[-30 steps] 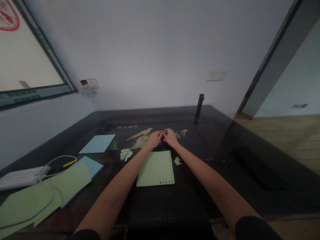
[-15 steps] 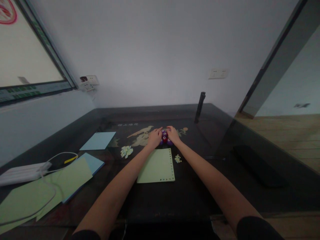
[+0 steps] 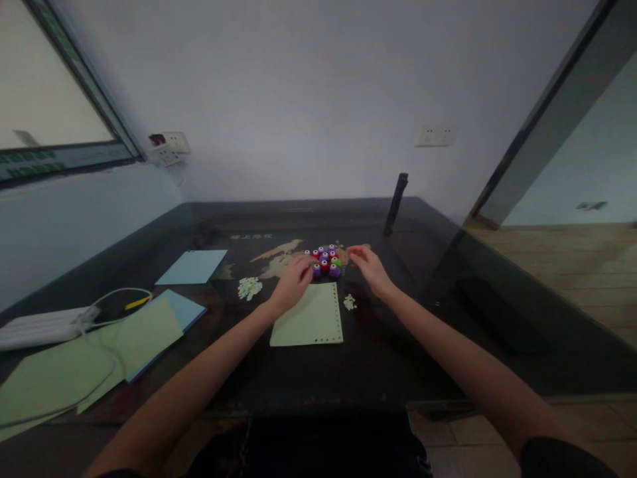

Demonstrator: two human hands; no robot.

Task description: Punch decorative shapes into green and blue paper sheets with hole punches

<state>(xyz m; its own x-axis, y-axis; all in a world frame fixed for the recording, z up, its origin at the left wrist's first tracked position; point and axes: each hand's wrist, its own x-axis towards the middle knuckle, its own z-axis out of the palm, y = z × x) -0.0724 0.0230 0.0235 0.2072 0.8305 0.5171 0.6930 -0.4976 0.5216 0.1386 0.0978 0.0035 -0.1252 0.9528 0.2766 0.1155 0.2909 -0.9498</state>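
Note:
A tight cluster of small round purple, red and green pieces (image 3: 324, 259), each with a white, dark-centred spot like an eye, sits on the dark table (image 3: 378, 365). My left hand (image 3: 292, 284) is at the cluster's left side, its bent fingers reaching over the nearest pieces and partly hiding them. My right hand (image 3: 371, 269) is held to the right of the cluster, apart from it, fingers stretched out with nothing in them. Just in front lies a pale green sheet with punched holes (image 3: 308, 318). Piles of tiny pale bits lie left (image 3: 249, 288) and right (image 3: 350, 302) of it.
At left are a light blue sheet (image 3: 192, 267), more green sheets (image 3: 144, 332), and a white power strip (image 3: 42, 326) with a cable. A black upright post (image 3: 395, 204) stands at the back right. A flat black object (image 3: 497, 315) lies at right.
My right hand has come away from the cluster to the right. My left hand has drawn back slightly toward me and left, uncovering more of the coloured pieces. The view has shifted a little.

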